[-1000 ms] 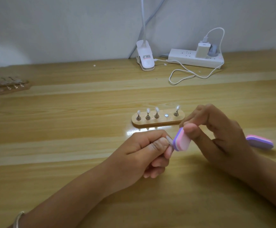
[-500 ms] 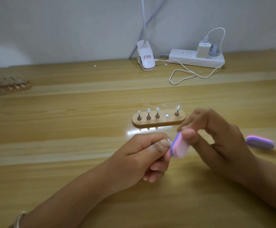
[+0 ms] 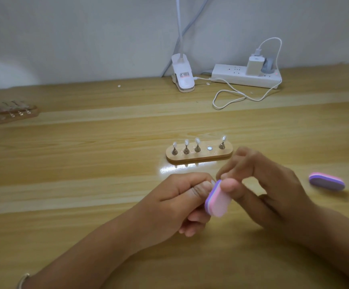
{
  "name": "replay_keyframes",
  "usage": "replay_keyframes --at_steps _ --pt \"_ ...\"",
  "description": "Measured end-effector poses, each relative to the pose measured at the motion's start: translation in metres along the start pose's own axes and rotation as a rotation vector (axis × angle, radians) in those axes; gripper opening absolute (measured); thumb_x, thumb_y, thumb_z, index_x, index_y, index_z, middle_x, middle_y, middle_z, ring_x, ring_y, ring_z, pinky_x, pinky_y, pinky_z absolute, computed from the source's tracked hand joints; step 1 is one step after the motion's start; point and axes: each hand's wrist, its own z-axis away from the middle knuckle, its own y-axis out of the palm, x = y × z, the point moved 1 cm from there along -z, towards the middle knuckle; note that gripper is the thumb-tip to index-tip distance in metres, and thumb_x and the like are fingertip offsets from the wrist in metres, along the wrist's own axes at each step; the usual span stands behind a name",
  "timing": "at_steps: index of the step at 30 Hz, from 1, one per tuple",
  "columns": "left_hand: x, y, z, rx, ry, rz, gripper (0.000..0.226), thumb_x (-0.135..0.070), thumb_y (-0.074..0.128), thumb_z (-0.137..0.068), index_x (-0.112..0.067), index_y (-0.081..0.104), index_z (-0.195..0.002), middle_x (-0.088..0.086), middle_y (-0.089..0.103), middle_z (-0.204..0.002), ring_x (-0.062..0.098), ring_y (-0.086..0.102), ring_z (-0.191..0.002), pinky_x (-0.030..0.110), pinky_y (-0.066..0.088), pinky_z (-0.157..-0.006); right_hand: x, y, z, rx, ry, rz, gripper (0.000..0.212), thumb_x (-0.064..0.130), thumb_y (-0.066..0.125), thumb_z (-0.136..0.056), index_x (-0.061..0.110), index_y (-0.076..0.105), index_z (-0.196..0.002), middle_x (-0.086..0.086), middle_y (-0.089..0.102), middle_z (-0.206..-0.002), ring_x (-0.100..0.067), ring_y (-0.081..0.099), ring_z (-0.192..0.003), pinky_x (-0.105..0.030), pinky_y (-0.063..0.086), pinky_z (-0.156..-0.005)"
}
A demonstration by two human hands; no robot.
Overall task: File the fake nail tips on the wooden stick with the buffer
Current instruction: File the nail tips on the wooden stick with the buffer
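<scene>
- Nearest, at the lower edge, a thin silvery bangle [image 3: 22, 280] circles the left wrist.
- The left hand [image 3: 177, 203] is curled. Its thumb and forefinger pinch a small pale fake nail tip [image 3: 212, 182], which the fingers mostly hide.
- The right hand [image 3: 273, 190] pinches a pink-and-purple oval foam buffer block [image 3: 218, 200] between thumb and fingers. The buffer's purple edge lies against the pinched tip.
- Both hands hover over the light wooden table [image 3: 86, 184].
- To the right, apart from the right hand, a second pink-and-purple buffer block [image 3: 326, 181] lies flat on the table.
- Just beyond the hands sits an oblong wooden stand [image 3: 199, 156]. Four clear nail tips [image 3: 197, 141] stand upright on its small metal pegs, and a round silver disc [image 3: 209, 148] shows between the third and fourth.
- Far left lies another wooden stand [image 3: 11, 114], too blurred to tell its load.
- Against the wall are a white clip-on lamp base [image 3: 183, 77] and a white power strip [image 3: 244, 78]. A white charger [image 3: 254, 64] is plugged into the strip, and a looped white cable [image 3: 231, 97] trails in front.
</scene>
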Motion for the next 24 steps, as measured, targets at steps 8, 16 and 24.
replay_keyframes --at_steps 8,16,24 --pt "-0.004 0.000 0.001 -0.017 0.042 -0.028 0.032 -0.023 0.040 -0.098 -0.023 0.056 -0.071 0.014 0.026 -0.065 0.012 0.030 -0.050 0.020 0.034 -0.046 -0.006 -0.009 -0.004 -0.100 0.106 -0.015 0.014 0.036 0.050 -0.103 0.028 0.052 -0.091 0.007 0.060 -0.086 -0.021 0.060 -0.076 -0.023 0.047 -0.071" --pt "-0.004 -0.003 0.001 -0.146 0.074 -0.076 0.022 -0.019 0.040 -0.094 -0.018 0.056 -0.079 -0.006 0.044 -0.061 0.012 0.042 -0.054 0.021 0.031 -0.044 -0.008 -0.014 -0.010 -0.265 0.328 -0.162 0.022 0.022 0.056 -0.098 0.007 0.050 -0.083 0.003 0.075 -0.083 0.003 0.062 -0.065 -0.005 0.041 -0.063" --pt "0.003 0.000 0.002 -0.081 0.100 -0.125 0.020 -0.017 0.043 -0.098 -0.022 0.058 -0.087 -0.005 0.047 -0.067 0.012 0.043 -0.059 0.014 0.035 -0.048 -0.005 -0.010 -0.010 -0.203 0.281 -0.051 0.027 0.032 0.055 -0.094 0.008 0.052 -0.083 0.008 0.071 -0.080 -0.006 0.062 -0.068 -0.009 0.043 -0.069"
